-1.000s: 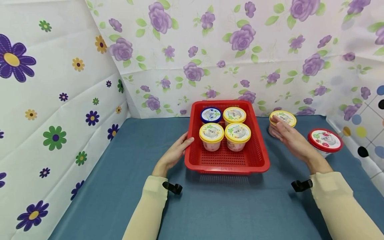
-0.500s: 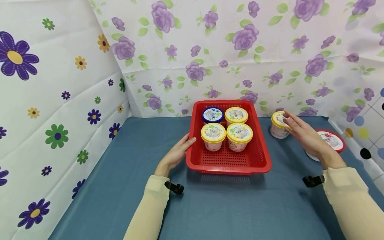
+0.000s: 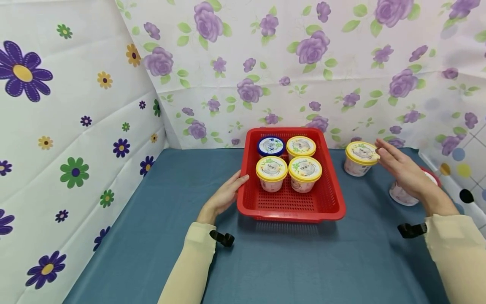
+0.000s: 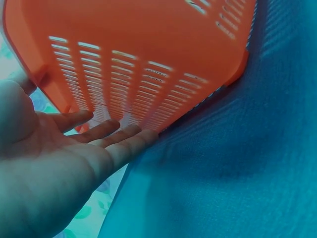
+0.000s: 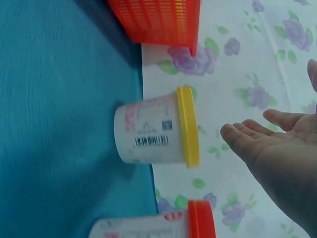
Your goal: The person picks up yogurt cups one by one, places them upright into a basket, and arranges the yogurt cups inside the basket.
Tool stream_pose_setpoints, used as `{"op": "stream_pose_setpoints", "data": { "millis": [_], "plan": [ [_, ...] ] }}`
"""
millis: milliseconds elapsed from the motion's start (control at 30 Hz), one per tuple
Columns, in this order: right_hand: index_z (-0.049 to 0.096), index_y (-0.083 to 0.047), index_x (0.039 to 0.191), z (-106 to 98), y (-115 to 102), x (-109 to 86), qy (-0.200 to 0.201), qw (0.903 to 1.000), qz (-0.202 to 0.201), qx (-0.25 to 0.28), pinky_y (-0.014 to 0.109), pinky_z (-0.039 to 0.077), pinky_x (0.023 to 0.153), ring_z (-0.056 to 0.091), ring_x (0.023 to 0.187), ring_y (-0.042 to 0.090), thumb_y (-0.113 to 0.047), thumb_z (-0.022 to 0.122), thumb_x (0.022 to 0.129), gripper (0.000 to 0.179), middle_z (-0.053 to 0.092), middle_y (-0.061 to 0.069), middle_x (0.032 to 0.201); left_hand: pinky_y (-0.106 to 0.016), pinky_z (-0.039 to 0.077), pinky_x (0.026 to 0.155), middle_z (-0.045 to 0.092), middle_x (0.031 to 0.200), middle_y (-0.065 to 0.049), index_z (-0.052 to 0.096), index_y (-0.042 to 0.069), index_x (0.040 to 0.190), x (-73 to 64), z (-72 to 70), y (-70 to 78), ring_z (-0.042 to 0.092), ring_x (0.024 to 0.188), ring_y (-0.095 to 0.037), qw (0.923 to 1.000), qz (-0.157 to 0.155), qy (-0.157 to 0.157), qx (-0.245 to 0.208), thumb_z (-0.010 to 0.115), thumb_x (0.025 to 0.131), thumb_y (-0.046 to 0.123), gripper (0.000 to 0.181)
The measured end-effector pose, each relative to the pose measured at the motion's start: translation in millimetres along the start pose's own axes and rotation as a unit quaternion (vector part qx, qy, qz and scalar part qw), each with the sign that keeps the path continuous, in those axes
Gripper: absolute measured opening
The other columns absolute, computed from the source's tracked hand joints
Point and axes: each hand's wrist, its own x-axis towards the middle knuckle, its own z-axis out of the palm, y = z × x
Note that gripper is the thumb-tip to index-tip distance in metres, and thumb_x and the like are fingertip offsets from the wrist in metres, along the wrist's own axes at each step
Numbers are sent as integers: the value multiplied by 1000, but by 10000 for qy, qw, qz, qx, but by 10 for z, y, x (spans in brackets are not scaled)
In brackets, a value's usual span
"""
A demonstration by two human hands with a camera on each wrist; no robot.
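Observation:
My left hand (image 3: 225, 196) holds the left side of a red plastic basket (image 3: 292, 213), thumb over the rim; in the left wrist view its long fingers (image 4: 124, 141) lie against the slotted outer wall. Inside the basket stand several lidded paper tubs, one with a blue lid (image 3: 271, 145) and the others with yellow lids (image 3: 271, 168). To the right of the basket, a yellow-lidded tub (image 3: 358, 158) stands upright on the table. My right hand (image 3: 408, 173) is stretched out just right of it, holding nothing. A gap shows between its fingertips and the yellow lid in the right wrist view.
Partly behind my right hand is a larger tub (image 3: 402, 195) with a red lid. Blue cloth (image 3: 281, 266) covers the table. Flowered sheets hang behind the table (image 3: 228, 50) and along its left side (image 3: 87, 169).
My right hand has drawn away to the right from the yellow-lidded tub, and now overlaps the red-lidded one. My left hand stays on the basket. The view has shifted slightly.

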Motion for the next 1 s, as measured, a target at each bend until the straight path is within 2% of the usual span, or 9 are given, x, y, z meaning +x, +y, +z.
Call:
{"op": "stream_pose_setpoints", "data": {
  "millis": [167,267,367,400,500,667,700,733,1000],
  "plan": [
    [-2,-30,168,-158,41,-82,191,9989,181,-381,13,21,118,6,158,40,-42,30,115,64,-5,-1,175,-47,50,108,48,157,-17,25,20,166,-1,-7,-11,55,135,-38,10000,50,-51,-35,50,109,44,67],
    [-3,-33,168,-254,72,-129,267,9974,291,-611,6,22,111,7,155,48,-42,28,115,62,-6,0,175,-45,50,107,46,157,-20,24,19,166,-8,-3,-5,52,137,-41,9998,88,-129,-124,48,111,41,64],
    [-5,-36,167,-324,94,-175,320,9962,371,-719,28,15,126,3,155,49,-42,29,115,62,-10,-2,175,-41,52,105,45,157,-24,24,16,166,-20,0,10,49,139,-45,9992,125,-236,-307,45,113,36,61],
    [-6,-37,166,-342,99,-188,323,9963,383,-703,39,10,128,1,155,49,-42,29,115,62,-12,-3,174,-40,52,104,44,157,-25,24,15,166,-21,-2,15,48,139,-47,9989,138,-271,-344,43,113,35,60],
    [-6,-36,166,-374,113,-216,429,9958,413,-701,66,0,122,-4,156,45,-42,30,114,63,-13,-2,174,-38,53,102,44,157,-27,23,14,166,-19,-14,24,47,140,-48,9985,133,-308,-435,42,114,32,58],
    [-7,-33,167,-384,156,-199,696,9929,415,-866,71,3,120,-4,155,49,-45,32,113,67,-13,4,174,-40,52,105,44,158,-24,23,16,166,-21,-27,34,48,140,-46,9989,103,-286,-360,43,114,35,59],
    [-8,-32,167,-384,167,-193,730,9928,405,-858,77,3,114,-5,154,50,-46,33,113,68,-14,5,174,-41,51,106,43,158,-23,23,16,166,-21,-28,34,48,140,-45,9989,102,-287,-346,43,113,35,59],
    [-8,-31,167,-389,177,-193,744,9926,393,-876,79,3,113,-6,154,51,-45,33,113,69,-15,6,174,-41,51,106,43,158,-23,23,16,166,-21,-29,32,48,140,-45,9989,97,-287,-347,43,113,36,60],
    [-6,-25,167,-438,255,-228,967,9892,286,-1067,82,-1,110,-8,151,58,-42,35,114,70,-15,24,170,-43,49,108,43,159,-22,25,17,166,-16,-22,20,48,140,-43,9990,81,-253,-356,44,113,37,60]
  ]
}}
